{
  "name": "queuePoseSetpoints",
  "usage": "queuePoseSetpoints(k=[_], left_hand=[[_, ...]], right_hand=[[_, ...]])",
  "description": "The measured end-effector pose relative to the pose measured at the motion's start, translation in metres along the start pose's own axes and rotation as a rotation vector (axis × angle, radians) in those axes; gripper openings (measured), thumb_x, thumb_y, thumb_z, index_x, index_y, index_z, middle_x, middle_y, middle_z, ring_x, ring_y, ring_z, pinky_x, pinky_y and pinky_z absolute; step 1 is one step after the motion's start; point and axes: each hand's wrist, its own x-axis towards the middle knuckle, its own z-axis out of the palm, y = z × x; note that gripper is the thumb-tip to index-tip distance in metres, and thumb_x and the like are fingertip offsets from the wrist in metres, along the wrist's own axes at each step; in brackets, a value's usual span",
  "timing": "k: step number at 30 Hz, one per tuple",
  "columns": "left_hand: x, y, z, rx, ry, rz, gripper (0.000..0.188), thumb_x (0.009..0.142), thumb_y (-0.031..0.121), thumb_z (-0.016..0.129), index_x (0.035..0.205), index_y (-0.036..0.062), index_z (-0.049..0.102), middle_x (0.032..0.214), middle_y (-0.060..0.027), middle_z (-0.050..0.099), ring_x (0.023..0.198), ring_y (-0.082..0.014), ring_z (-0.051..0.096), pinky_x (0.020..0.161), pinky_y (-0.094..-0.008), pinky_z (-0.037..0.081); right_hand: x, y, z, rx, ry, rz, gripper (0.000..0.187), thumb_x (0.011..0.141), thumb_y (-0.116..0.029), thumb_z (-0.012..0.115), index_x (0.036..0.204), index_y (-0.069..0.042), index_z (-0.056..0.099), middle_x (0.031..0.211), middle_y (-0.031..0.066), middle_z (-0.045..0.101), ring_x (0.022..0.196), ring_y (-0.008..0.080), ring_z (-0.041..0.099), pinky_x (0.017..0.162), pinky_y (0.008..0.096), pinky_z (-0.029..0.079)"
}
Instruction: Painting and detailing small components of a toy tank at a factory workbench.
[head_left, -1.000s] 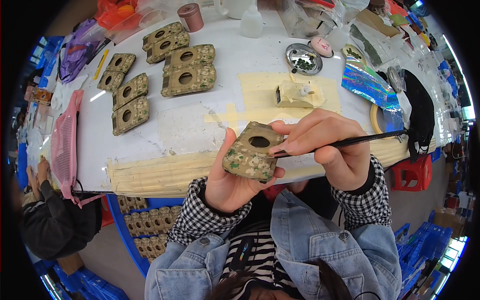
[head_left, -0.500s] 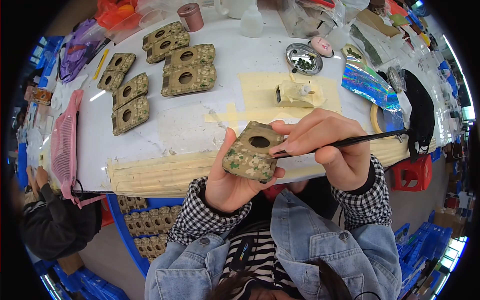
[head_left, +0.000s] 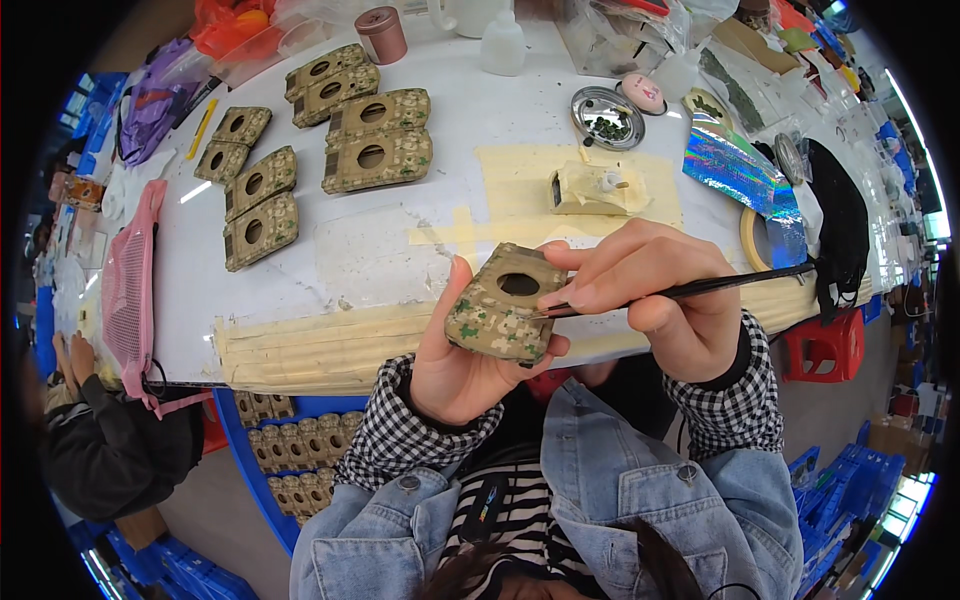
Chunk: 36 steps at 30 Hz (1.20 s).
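My left hand holds a camouflage-patterned housing from below, tilted above the table's near edge. The housing is boxy, in tan, brown and green, with a round hole in its upper face. My right hand grips slim black tweezers, their back end pointing right. The tips meet the housing's patterned face just below the hole, and my right fingers rest by its right edge. Whatever lies between the tips is too small to make out. More camouflage housings stand in short rows at the far left.
A round metal dish holds small dark green bits. Nearer stands a taped block. Shiny blue film and a tape roll lie right. Left are a pink mesh bag and another person's arm. A blue crate of housings sits below.
The back end of the tweezers has dipped very slightly. Both hands and the housing stay practically where they were.
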Motion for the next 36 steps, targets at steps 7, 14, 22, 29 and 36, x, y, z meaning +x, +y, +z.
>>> queuePoseSetpoints(k=[7, 14, 22, 29, 36], left_hand=[[0.0, -0.001, 0.006, -0.024, 0.046, 0.001, 0.068, 0.093, 0.058, 0.028, 0.13, 0.0022, 0.038, 0.118, -0.0242, 0.051, 0.097, -0.0374, 0.059, 0.076, -0.0389, 0.057], [0.005, 0.005, 0.005, 0.425, -0.182, -0.022, 0.071, 0.094, 0.05, 0.035, 0.144, 0.0065, 0.01, 0.144, -0.0182, 0.027, 0.12, -0.0272, 0.047, 0.096, -0.0426, 0.045], [0.006, -0.004, 0.017, 0.856, -0.061, 0.171, 0.101, 0.078, 0.041, 0.069, 0.145, 0.0078, 0.001, 0.149, -0.0172, 0.014, 0.115, -0.0284, 0.051, 0.095, -0.0448, 0.046], [-0.004, -0.007, 0.021, 0.819, -0.021, 0.212, 0.106, 0.074, 0.034, 0.075, 0.145, 0.0083, 0.0, 0.14, -0.0187, 0.028, 0.114, -0.0352, 0.051, 0.094, -0.0482, 0.047], [-0.084, 0.051, 0.011, 0.875, -0.602, 0.287, 0.115, 0.064, 0.006, 0.082, 0.144, 0.016, 0.0, 0.125, -0.0191, 0.037, 0.122, -0.0351, 0.044, 0.099, -0.0585, 0.037]], right_hand=[[-0.002, 0.001, 0.0, 0.118, 0.066, 0.015, 0.025, 0.09, -0.021, 0.054, 0.094, 0.002, 0.063, 0.088, 0.0109, 0.065, 0.083, 0.023, 0.06, 0.083, 0.0365, 0.048], [-0.015, -0.015, -0.014, -0.033, 0.277, 0.028, 0.048, 0.094, -0.048, 0.036, 0.104, -0.003, 0.05, 0.075, 0.0128, 0.055, 0.068, 0.0241, 0.061, 0.086, 0.0503, 0.048], [-0.053, -0.025, -0.03, 0.037, 0.495, -0.034, 0.043, 0.098, -0.038, 0.035, 0.108, 0.002, 0.048, 0.069, 0.0105, 0.058, 0.065, 0.0214, 0.061, 0.079, 0.045, 0.05], [-0.073, -0.024, -0.035, -0.013, 0.568, -0.004, 0.039, 0.099, -0.035, 0.034, 0.108, 0.001, 0.047, 0.069, 0.0093, 0.057, 0.062, 0.0198, 0.059, 0.076, 0.0424, 0.048], [-0.11, -0.022, -0.059, 0.043, 0.447, 0.028, 0.038, 0.099, -0.037, 0.032, 0.115, -0.005, 0.045, 0.072, 0.0047, 0.057, 0.068, 0.0177, 0.055, 0.082, 0.0409, 0.044]])
